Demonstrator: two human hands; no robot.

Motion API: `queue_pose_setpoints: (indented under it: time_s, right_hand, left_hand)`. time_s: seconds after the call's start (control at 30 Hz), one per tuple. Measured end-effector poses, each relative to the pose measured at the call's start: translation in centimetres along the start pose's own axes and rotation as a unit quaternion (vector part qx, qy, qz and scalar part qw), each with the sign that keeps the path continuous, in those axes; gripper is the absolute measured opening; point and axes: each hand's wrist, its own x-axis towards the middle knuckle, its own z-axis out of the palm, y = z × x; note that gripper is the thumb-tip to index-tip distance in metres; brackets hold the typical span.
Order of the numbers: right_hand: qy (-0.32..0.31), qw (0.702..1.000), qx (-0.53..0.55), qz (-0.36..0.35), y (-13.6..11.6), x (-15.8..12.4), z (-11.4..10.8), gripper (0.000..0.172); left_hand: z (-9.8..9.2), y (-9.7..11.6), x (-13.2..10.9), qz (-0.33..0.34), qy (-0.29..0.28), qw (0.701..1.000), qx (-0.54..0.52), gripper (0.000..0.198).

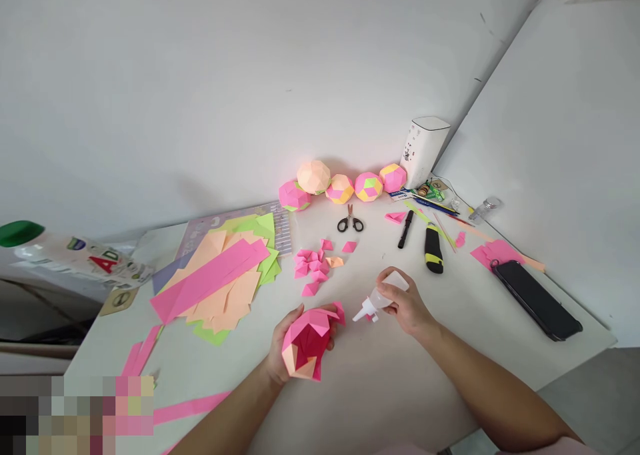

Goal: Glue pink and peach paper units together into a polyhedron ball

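My left hand point(281, 345) is wrapped round a half-formed paper ball point(313, 323), pink with some peach pieces, its hollow side facing me. In my right hand point(407, 308) is a small white glue bottle point(379, 299), tilted so its nozzle points down and left toward the paper ball, a short gap apart. Beyond my hands lies a cluster of small folded pink paper pieces point(311, 266), with a folded peach piece point(335, 262) at its right side.
Coloured paper sheets point(220, 275) spread at left beside a large bottle point(100, 258). Finished paper balls point(340, 189) line the wall near a white container point(425, 151). Scissors point(351, 220), a black pen point(406, 229), a cutter knife point(433, 249) and a phone point(537, 300) lie across the table.
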Motion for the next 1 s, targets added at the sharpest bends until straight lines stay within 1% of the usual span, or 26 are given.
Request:
queue_pose_setpoints:
  time_s: [0.13, 0.27, 0.4, 0.53, 0.63, 0.77, 0.87, 1.0]
  right_hand:
    - [0.005, 1.0, -0.005, -0.005, -0.1, 0.0, 0.0, 0.03]
    - [0.005, 1.0, -0.016, -0.004, -0.3, -0.1, 0.2, 0.03]
    - [0.007, 1.0, -0.024, -0.012, -0.4, -0.3, 0.3, 0.029]
    - [-0.002, 1.0, -0.002, -0.015, -0.3, -0.4, 0.1, 0.028]
    - [-0.017, 0.999, 0.019, -0.031, -0.2, -0.8, 0.3, 0.028]
    - [-0.024, 0.997, 0.025, -0.062, -0.1, -1.7, 1.7, 0.029]
    - [-0.021, 0.998, 0.019, -0.058, -0.2, -2.3, 3.3, 0.03]
    - [-0.02, 0.998, 0.036, -0.041, -0.5, -2.8, 5.3, 0.027]
  left_hand:
    - [0.1, 0.0, 0.0, 0.004, 0.01, 1.0, -0.005, 0.049]
    - [0.3, 0.0, -0.1, 0.017, 0.034, 0.999, -0.002, 0.046]
    - [0.0, 0.0, 0.0, 0.019, 0.048, 0.999, 0.006, 0.048]
    - [-0.1, -0.2, 0.3, 0.036, 0.047, 0.998, 0.0, 0.049]
    - [0.1, -0.3, 0.3, 0.051, 0.042, 0.998, -0.004, 0.047]
    - [0.5, -0.5, 0.4, 0.052, 0.019, 0.998, -0.01, 0.046]
    - [0.6, -0.5, 0.4, 0.069, 0.015, 0.997, -0.026, 0.044]
    - [0.6, -0.4, 0.5, 0.084, -0.006, 0.996, -0.032, 0.043]
